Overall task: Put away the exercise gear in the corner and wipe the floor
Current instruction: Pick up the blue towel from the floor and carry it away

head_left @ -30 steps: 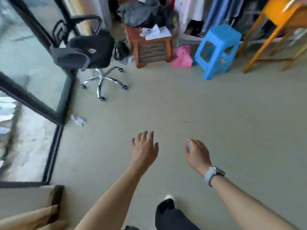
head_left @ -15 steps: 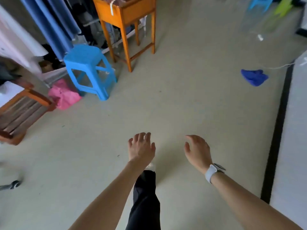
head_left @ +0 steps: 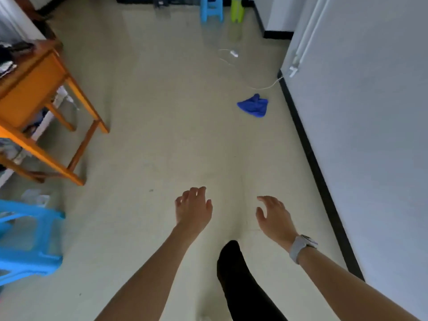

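Both the left hand and the right hand hung empty above the floor, fingers loosely spread. The crumpled blue cloth lay well ahead, near the right wall.

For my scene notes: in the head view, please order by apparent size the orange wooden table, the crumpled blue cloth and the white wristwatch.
1. Orange wooden table, cut by the frame.
2. Crumpled blue cloth.
3. White wristwatch; being nearer the camera, it looks nearly as large as the cloth.
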Demonstrator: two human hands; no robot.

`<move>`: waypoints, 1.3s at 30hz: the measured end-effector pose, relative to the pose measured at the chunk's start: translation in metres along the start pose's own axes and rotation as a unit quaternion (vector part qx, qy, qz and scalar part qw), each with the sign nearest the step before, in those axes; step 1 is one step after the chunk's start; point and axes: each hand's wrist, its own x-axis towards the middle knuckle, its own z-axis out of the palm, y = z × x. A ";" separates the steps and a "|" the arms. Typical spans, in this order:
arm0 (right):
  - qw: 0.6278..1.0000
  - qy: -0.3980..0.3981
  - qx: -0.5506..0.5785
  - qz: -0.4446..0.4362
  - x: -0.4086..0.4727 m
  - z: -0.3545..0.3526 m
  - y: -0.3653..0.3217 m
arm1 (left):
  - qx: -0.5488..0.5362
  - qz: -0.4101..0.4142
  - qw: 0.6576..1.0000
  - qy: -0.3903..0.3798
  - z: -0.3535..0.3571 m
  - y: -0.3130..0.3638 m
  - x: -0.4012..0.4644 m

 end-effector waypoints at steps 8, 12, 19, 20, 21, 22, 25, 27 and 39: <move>0.996 0.035 0.051 0.063 0.225 -0.058 0.021 | 0.035 0.058 0.998 -0.017 -0.043 0.060 0.240; 0.996 0.034 0.050 0.069 0.348 -0.106 0.016 | 0.030 0.070 0.997 0.020 -0.095 0.094 0.360; 0.997 0.037 0.039 0.059 0.537 -0.162 -0.003 | 0.025 0.063 0.997 0.027 -0.147 0.115 0.547; 0.997 0.038 0.040 0.060 0.564 -0.165 -0.004 | 0.025 0.063 0.997 0.025 -0.149 0.117 0.575; 0.996 0.040 0.041 0.062 0.592 -0.168 -0.004 | 0.024 0.065 0.997 0.023 -0.150 0.119 0.604; 0.996 0.041 0.043 0.065 0.621 -0.170 -0.004 | 0.022 0.070 0.997 0.020 -0.151 0.122 0.635; 0.994 0.038 0.049 0.088 0.709 -0.172 -0.004 | 0.014 0.085 0.996 0.001 -0.156 0.128 0.728; 0.991 0.022 0.054 0.124 0.767 -0.177 -0.007 | 0.020 0.107 0.994 -0.010 -0.165 0.130 0.794; 0.950 0.034 0.140 0.276 1.020 -0.234 0.041 | 0.073 0.215 0.967 -0.115 -0.181 0.232 1.107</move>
